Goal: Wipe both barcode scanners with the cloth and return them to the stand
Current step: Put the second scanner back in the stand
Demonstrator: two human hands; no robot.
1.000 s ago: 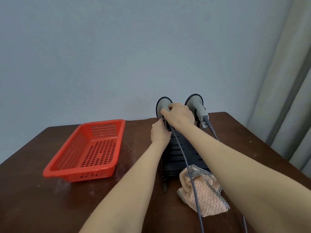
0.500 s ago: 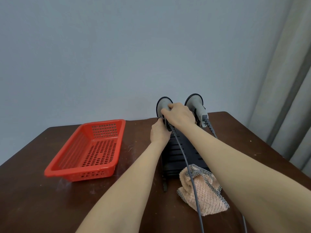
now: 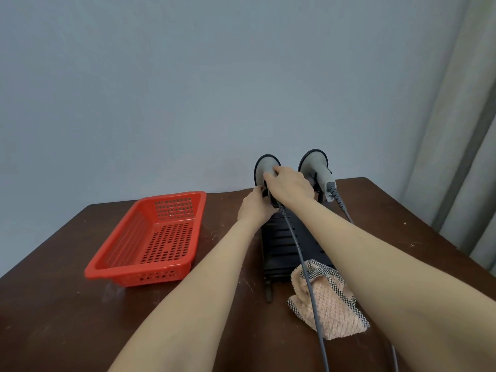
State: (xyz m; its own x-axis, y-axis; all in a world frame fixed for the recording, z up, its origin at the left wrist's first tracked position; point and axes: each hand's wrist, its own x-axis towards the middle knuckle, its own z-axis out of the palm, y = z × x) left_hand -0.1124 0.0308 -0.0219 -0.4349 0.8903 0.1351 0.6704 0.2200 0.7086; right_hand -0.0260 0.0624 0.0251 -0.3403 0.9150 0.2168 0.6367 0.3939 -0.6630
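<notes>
Standing upright in the top of the black stand [image 3: 279, 242], the left scanner [image 3: 264, 169] shows its grey head with a dark rim just above the right grip [image 3: 290, 187]. The fingers of this grip are curled over the neck of the scanner, below the head, and close around it. The left grip [image 3: 253, 208] is just under and to the left of the right grip. Its fingertips are bent against the black part under the scanner head; I cannot tell if this part is the scanner handle or the top of the stand, or if the grip really pinches it.

The right scanner [image 3: 316, 167] sits in the stand just to the right of the right grip, apart from it, and no grip touches it. A grey cable [image 3: 298, 245] runs from under the right grip down over the stand, toward the person. It crosses the pink cloth [image 3: 330, 304] with a checked border, which lies on the tabletop [image 3: 53, 304] at the foot of the stand, below the right forearm. Well to the left of the left grip stands a red basket [image 3: 120, 242] with holes. A grey curtain [image 3: 461, 130] hangs far to the right of both grips.
</notes>
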